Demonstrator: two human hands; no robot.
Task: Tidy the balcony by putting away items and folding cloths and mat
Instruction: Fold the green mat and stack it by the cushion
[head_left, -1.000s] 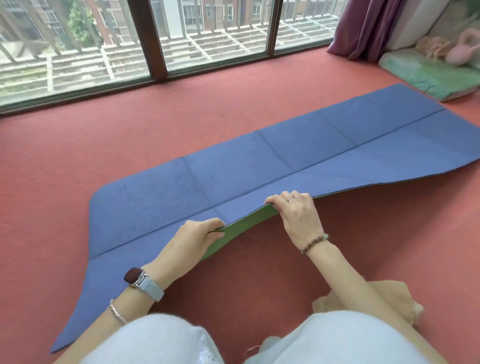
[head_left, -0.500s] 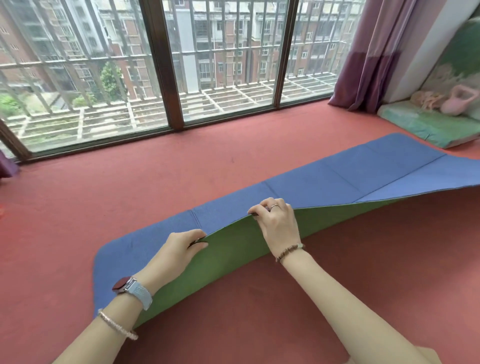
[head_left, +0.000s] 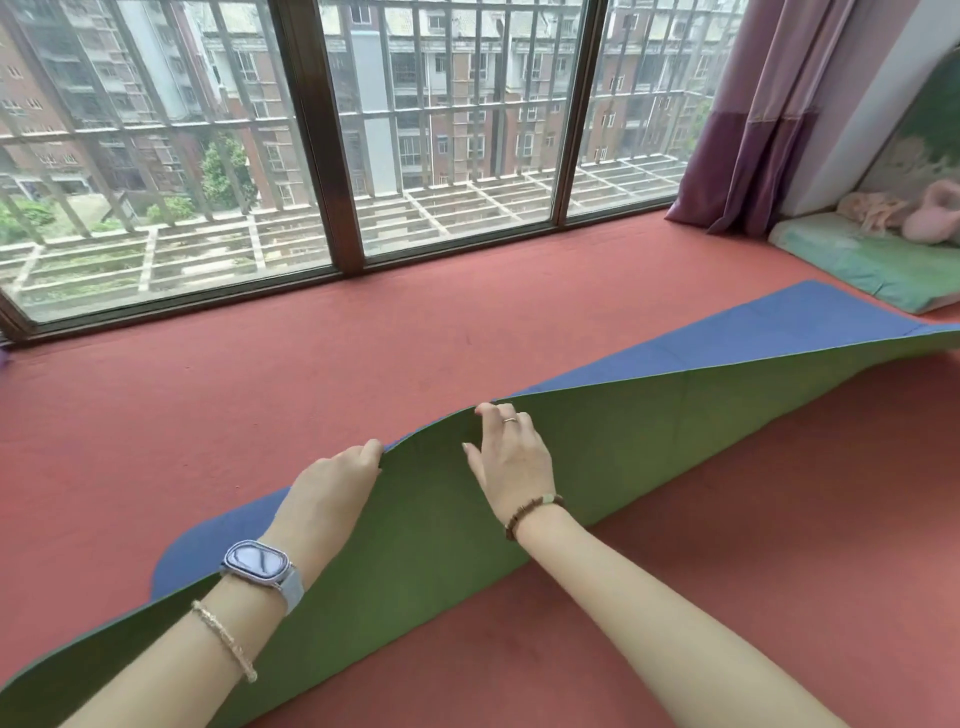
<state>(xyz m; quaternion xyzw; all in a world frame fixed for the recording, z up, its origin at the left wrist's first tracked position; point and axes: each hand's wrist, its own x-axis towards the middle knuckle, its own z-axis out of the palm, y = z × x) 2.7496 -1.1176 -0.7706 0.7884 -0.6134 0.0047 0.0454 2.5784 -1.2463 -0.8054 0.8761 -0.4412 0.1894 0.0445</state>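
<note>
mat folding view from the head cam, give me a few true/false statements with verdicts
1. The left hand and the right hand both hold the mat by its lifted edge. True.
2. The mat's underside is red. False: it is green, and the top side is blue.
3. A watch sits on the left wrist. True.
4. The whole mat lies flat on the floor. False: its near half is raised and turned toward the window.
5. The curtain hangs at the left of the window. False: it hangs at the right.
</note>
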